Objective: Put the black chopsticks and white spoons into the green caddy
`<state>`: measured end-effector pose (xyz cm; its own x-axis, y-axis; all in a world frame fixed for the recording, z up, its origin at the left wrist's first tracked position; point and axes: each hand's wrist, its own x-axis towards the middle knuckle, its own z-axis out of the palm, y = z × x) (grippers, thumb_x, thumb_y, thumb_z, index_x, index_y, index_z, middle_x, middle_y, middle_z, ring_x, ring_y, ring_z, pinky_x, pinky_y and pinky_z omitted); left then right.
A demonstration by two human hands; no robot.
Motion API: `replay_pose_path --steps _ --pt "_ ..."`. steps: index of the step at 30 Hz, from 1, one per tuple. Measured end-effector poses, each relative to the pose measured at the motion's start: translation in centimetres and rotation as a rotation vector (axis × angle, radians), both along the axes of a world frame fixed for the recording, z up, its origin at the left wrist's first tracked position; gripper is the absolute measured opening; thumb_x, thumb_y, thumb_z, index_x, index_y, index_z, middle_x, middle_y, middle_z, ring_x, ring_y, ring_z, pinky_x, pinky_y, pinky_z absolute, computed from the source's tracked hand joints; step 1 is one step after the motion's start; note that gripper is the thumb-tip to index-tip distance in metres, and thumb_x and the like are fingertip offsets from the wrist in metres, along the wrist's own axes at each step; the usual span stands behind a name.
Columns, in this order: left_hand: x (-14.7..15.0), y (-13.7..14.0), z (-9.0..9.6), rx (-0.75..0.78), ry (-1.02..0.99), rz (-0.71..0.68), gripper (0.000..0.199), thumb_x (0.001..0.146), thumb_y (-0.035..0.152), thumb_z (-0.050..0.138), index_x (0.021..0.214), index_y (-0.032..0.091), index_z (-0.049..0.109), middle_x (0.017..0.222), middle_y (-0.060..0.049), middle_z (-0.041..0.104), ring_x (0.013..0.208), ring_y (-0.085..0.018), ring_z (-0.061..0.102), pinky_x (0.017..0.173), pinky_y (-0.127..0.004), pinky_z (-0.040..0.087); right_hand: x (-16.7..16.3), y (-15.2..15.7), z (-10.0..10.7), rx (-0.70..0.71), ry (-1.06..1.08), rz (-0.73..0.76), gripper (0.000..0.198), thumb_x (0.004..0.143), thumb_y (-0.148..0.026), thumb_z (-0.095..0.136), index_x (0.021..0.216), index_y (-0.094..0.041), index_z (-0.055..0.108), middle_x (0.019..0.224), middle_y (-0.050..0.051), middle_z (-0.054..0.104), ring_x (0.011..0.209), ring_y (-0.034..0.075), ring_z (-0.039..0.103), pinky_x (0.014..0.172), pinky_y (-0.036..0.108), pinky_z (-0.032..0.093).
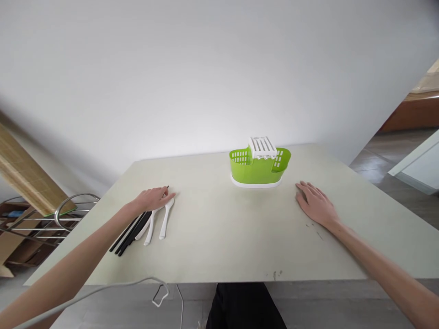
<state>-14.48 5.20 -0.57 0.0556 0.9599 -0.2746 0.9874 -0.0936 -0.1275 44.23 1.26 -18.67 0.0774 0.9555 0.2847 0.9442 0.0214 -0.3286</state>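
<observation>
My left hand [153,199] is over the utensils on the left of the table, fingers bent and thumb at the bowl of the rightmost white spoon [165,224]; its grip is partly hidden by the hand. Beside that lies another white spoon [150,232], and a further pale handle is partly covered. Several black chopsticks [125,240] run out from under the hand towards the front edge. My right hand [317,204] lies flat on the table with its fingers stretched out, holding nothing. Between the hands, farther back, stands a green utensil basket [259,171] with a white slotted top [263,147].
The pale table [219,228] meets a white wall [219,77] at the back. A white cable [113,287] crosses below the front left edge. Left of the table are a metal rack [65,221] and a bamboo board [30,169].
</observation>
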Motion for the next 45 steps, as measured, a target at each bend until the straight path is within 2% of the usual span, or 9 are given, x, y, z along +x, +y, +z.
replay_pose_path --steps 11,16,21,25,29,33,36,39,45 --pt "0.6 -0.9 2.9 0.105 -0.012 0.049 0.076 0.100 0.072 0.013 0.123 0.023 0.065 0.131 -0.015 0.072 0.111 -0.035 0.070 0.091 -0.043 0.049 0.3 0.0 -0.3 -0.001 0.002 0.003 0.057 0.107 -0.046 0.030 0.149 -0.020 0.057 0.162 0.009 0.053 0.154 0.029 0.044 0.129 0.051 0.033" --pt "0.6 -1.1 4.5 0.163 -0.059 0.040 0.070 0.102 0.071 0.017 0.120 0.023 0.064 0.132 -0.012 0.072 0.108 -0.032 0.071 0.090 -0.041 0.049 0.4 0.1 -0.6 -0.015 0.006 -0.002 0.060 0.107 -0.049 0.028 0.150 -0.019 0.057 0.163 0.009 0.052 0.155 0.029 0.042 0.129 0.051 0.032" --pt "1.9 -0.8 4.3 0.236 -0.130 -0.009 0.060 0.103 0.068 0.023 0.117 0.024 0.062 0.130 -0.008 0.073 0.104 -0.029 0.071 0.087 -0.038 0.049 0.1 0.1 -0.6 0.015 0.000 0.000 0.057 0.107 -0.046 0.028 0.149 -0.019 0.057 0.162 0.009 0.053 0.154 0.029 0.043 0.129 0.051 0.033" --pt "4.9 -2.2 2.6 0.269 -0.235 -0.116 0.049 0.104 0.061 0.031 0.114 0.024 0.062 0.124 -0.006 0.074 0.093 -0.024 0.071 0.083 -0.037 0.050 -0.2 0.2 -0.6 0.031 -0.006 -0.001 0.055 0.107 -0.044 0.030 0.149 -0.022 0.057 0.161 0.008 0.054 0.154 0.028 0.044 0.128 0.050 0.035" --pt "7.9 -5.7 -0.7 0.238 -0.352 -0.168 0.043 0.105 0.055 0.036 0.117 0.024 0.063 0.116 -0.007 0.075 0.091 -0.023 0.072 0.084 -0.037 0.055 -0.3 0.5 -0.7 0.031 -0.004 0.003 0.054 0.107 -0.043 0.032 0.148 -0.021 0.057 0.161 0.010 0.055 0.153 0.028 0.045 0.128 0.051 0.034" --pt "9.0 -9.3 -5.2 0.317 -0.495 -0.356 0.041 0.104 0.049 0.044 0.136 0.027 0.058 0.147 -0.012 0.062 0.132 -0.029 0.062 0.113 -0.048 0.049 -0.6 0.2 0.2 0.043 0.031 0.002 0.058 0.105 -0.042 0.037 0.156 -0.016 0.047 0.163 0.016 0.051 0.154 0.033 0.043 0.125 0.053 0.038" --pt "8.5 -11.0 -8.1 0.383 -0.527 -0.324 0.050 0.105 0.051 0.047 0.149 0.028 0.046 0.165 -0.013 0.046 0.153 -0.032 0.044 0.123 -0.054 0.041 -1.5 -0.5 2.3 0.130 0.043 0.039 0.067 0.104 -0.041 0.040 0.166 -0.015 0.029 0.171 0.018 0.037 0.159 0.035 0.032 0.125 0.055 0.038" --pt "7.6 -11.4 -9.7 0.389 -0.533 -0.263 0.055 0.106 0.053 0.047 0.154 0.026 0.039 0.170 -0.015 0.040 0.160 -0.032 0.032 0.126 -0.056 0.038 -3.0 -1.1 5.1 0.231 0.011 0.102 0.070 0.105 -0.037 0.039 0.169 -0.015 0.019 0.174 0.018 0.028 0.162 0.033 0.024 0.128 0.054 0.033" --pt "6.2 -10.9 -10.5 0.483 -0.513 -0.194 0.053 0.106 0.053 0.046 0.148 0.021 0.044 0.166 -0.020 0.044 0.158 -0.036 0.035 0.125 -0.062 0.037 -5.7 -0.7 8.3 0.273 -0.056 0.221 0.072 0.105 -0.032 0.040 0.170 -0.018 0.013 0.174 0.014 0.030 0.163 0.033 0.023 0.129 0.054 0.032"
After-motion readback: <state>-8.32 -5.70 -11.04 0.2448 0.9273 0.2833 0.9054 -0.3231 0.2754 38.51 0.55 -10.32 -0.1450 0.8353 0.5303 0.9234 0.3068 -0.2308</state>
